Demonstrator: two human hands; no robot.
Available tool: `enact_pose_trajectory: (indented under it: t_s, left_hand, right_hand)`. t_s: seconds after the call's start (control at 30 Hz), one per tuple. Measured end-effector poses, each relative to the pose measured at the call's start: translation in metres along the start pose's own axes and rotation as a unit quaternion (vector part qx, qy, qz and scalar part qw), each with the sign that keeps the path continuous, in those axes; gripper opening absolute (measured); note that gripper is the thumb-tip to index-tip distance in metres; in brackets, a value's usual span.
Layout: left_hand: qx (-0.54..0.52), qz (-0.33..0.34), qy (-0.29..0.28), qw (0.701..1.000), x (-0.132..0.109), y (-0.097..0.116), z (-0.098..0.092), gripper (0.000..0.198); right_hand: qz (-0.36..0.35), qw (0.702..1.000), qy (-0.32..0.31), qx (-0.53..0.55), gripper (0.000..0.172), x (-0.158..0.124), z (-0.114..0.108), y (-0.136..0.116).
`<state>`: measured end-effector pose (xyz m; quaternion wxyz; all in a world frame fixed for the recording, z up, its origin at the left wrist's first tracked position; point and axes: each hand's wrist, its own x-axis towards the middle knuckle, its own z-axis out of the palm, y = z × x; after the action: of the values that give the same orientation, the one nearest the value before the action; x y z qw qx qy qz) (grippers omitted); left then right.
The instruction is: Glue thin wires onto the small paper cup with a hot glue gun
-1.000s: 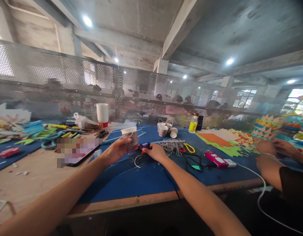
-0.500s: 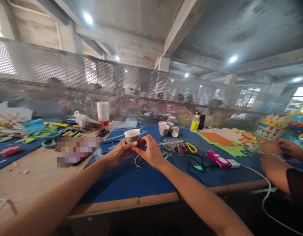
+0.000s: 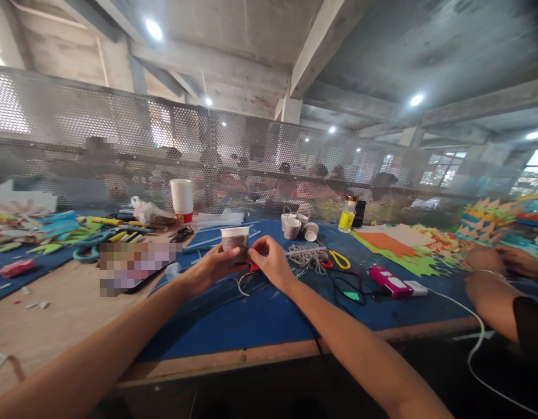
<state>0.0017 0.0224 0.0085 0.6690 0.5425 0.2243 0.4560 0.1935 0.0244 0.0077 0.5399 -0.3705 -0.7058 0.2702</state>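
Note:
My left hand (image 3: pixel 214 267) is wrapped round a small white paper cup (image 3: pixel 234 233), which stands upright above the blue mat. Grey winding covers the cup's side below its white rim. At the cup's right side my right hand (image 3: pixel 271 262) has thumb and forefinger pinched together; whatever lies between the fingertips is too small to make out. Just below the hands, a thin white loop (image 3: pixel 242 285) shows over the mat. To the right lie a bundle of grey cord (image 3: pixel 310 258) and yellow-handled scissors (image 3: pixel 339 260). Behind it stand several grey-wrapped cups (image 3: pixel 291 227), one tipped over.
A stack of paper cups (image 3: pixel 182 198) rises at back left near blue-handled scissors (image 3: pixel 88 250). Rightward are a yellow-labelled bottle (image 3: pixel 346 215), a magenta box (image 3: pixel 389 282) with a white cable, and cut coloured paper (image 3: pixel 393 247). Another person's hands (image 3: pixel 487 267) work at the far right.
The cup has tipped so its side faces me more and its opening shows less. My right hand's fingers have drawn slightly away from the left thumb, to the right.

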Motion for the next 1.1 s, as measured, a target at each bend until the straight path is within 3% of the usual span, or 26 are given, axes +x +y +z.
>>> enact_pose_trajectory:
  t_s: [0.2,0.47,0.77,1.1]
  left_hand:
    - [-0.015,-0.017,0.014,1.000,-0.001,0.000,0.001,0.035]
    - [-0.050,-0.047,0.039,0.997,-0.004,0.003,0.006,0.031]
    - [0.003,-0.023,0.032,0.999,-0.007,0.005,0.010,0.031]
    - [-0.017,-0.029,0.033,0.999,-0.003,-0.001,0.003,0.033]
  right_hand:
    - [0.055,0.993,-0.031,0.101,0.018,0.007,-0.005,0.005]
    - [0.047,0.994,-0.031,0.089,0.025,0.008,-0.009,0.002]
    - [0.042,0.994,-0.045,0.091,0.023,0.009,-0.010,0.003]
    - [0.043,0.996,-0.029,0.079,0.024,0.007,-0.013,0.000]
